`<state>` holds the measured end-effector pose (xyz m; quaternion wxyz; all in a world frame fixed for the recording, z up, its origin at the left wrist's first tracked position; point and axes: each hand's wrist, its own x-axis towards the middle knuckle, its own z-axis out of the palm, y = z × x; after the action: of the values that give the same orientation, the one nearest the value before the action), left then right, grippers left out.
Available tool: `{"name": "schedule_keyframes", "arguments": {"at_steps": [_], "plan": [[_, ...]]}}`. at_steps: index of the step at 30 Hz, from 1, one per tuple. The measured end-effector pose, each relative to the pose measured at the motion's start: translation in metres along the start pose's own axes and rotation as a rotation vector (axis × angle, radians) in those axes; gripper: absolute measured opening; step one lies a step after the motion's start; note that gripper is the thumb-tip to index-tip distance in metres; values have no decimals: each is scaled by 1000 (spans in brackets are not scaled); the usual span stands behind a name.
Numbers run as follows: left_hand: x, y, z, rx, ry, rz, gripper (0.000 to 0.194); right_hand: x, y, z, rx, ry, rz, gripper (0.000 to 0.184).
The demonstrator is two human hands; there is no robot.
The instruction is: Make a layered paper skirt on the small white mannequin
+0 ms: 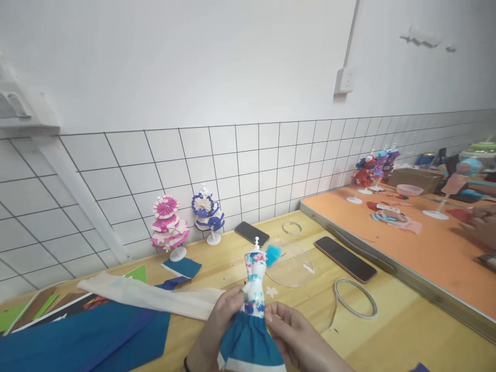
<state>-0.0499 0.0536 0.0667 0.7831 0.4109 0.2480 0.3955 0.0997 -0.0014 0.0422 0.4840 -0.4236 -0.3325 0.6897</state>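
Note:
A miniature white dress form (254,281) stands upright between my hands, its bust and hips covered in patches of pink, blue and teal. Around its lower part sits a gathered teal-blue paper skirt (251,343) with a white hem. My left hand (222,320) is closed on the form's left side at the waist, thumb forward. At the skirt's right top edge, my right hand (289,325) pinches with thumb and forefinger; its other fingers are partly hidden behind the skirt. A strip of whitish crepe paper (155,297) runs up to my left hand.
Two finished dressed forms, one pink (168,227) and one navy (209,212), stand by the tiled wall. Blue paper (127,330) lies left. Two phones (344,258), a clear disc (294,263) and a tape coil (355,298) lie right. A co-worker's hand (480,227) is over the orange table.

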Motion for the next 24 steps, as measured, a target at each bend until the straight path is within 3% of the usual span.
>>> {"name": "schedule_keyframes", "arguments": {"at_steps": [5, 9, 13, 15, 20, 24], "plan": [[2, -3, 6, 6, -13, -21, 25, 2, -1, -7, 73, -136, 96, 44], [2, -9, 5, 12, -22, -25, 28, 4, 2, -6, 134, -246, 26, 43], [1, -9, 1, 24, -38, -45, 31, 3, 5, -5, 96, -236, 63, 42], [0, -4, -4, 43, -53, -52, 34, 2, 4, -9, -38, -185, 67, 43], [-7, 24, -25, 114, -80, -3, 43, 5, -9, -38, -874, 100, -143, 43], [-19, 47, -38, 79, 118, 110, 35, 16, -16, -57, -1116, 249, -190, 32]]}}
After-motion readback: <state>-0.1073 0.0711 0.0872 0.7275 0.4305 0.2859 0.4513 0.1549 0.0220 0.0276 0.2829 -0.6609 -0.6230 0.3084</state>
